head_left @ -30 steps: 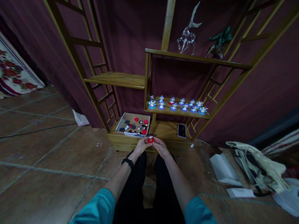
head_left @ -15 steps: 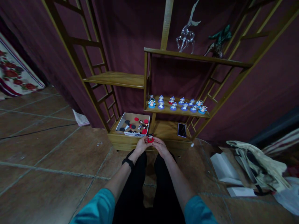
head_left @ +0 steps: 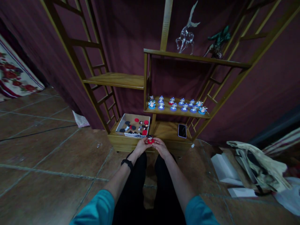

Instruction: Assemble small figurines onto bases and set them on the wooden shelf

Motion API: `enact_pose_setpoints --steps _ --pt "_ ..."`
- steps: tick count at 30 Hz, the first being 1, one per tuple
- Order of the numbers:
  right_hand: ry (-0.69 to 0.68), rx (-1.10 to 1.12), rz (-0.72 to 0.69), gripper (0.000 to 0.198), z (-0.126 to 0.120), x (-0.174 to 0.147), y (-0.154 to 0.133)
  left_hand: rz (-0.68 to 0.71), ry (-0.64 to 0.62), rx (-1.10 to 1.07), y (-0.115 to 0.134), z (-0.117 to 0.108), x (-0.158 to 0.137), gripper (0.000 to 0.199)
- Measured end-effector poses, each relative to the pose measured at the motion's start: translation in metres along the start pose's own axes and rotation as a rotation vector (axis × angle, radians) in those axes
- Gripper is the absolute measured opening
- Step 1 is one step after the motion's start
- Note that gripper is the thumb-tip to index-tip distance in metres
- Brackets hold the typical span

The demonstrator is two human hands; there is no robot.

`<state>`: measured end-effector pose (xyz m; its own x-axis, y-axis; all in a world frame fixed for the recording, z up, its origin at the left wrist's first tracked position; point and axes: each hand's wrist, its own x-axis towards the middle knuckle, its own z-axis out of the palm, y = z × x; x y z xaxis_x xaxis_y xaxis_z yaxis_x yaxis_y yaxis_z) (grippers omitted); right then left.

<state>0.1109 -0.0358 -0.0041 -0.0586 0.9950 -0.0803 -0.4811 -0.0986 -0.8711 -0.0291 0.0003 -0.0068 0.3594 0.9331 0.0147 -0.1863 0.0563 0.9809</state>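
Note:
A small red figurine [head_left: 150, 140] with dark hair stands upright between my two hands, in front of the low shelf. My left hand [head_left: 142, 146] grips it from the left side, fingers closed round its red base. From the right, my right hand [head_left: 161, 147] pinches the same figurine. Just beyond my left hand sits an open cardboard box [head_left: 120, 125], holding red and dark round discs and several small dark-haired figurines. Up on the middle shelf [head_left: 164, 110], several little figurines [head_left: 173, 107] on purple, blue and red bases are set out in two rows.
A phone [head_left: 182, 131] lies on the lower shelf at right. Above stand a clear deer statue [head_left: 185, 39] and a dark green statue [head_left: 217, 43]. White boxes [head_left: 226, 170] and a pale cloth bag [head_left: 257, 162] rest on the floor at right. A cable [head_left: 42, 132] crosses the floor at left.
Both hands keep their hold on the red figurine, which looks tipped very slightly. The whole view has shifted a few pixels; nothing else has visibly moved.

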Motion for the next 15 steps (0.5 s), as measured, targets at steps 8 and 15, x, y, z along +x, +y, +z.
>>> enact_pose_setpoints --steps 8,15 --pt "-0.013 0.01 0.012 0.039 0.0001 -0.0002 -0.0004 0.024 0.118 0.106 -0.0035 -0.0029 0.001 0.043" --pt "-0.007 -0.013 0.042 0.043 -0.0014 0.0036 0.003 0.027 0.165 0.131 -0.005 -0.002 0.0006 0.048"
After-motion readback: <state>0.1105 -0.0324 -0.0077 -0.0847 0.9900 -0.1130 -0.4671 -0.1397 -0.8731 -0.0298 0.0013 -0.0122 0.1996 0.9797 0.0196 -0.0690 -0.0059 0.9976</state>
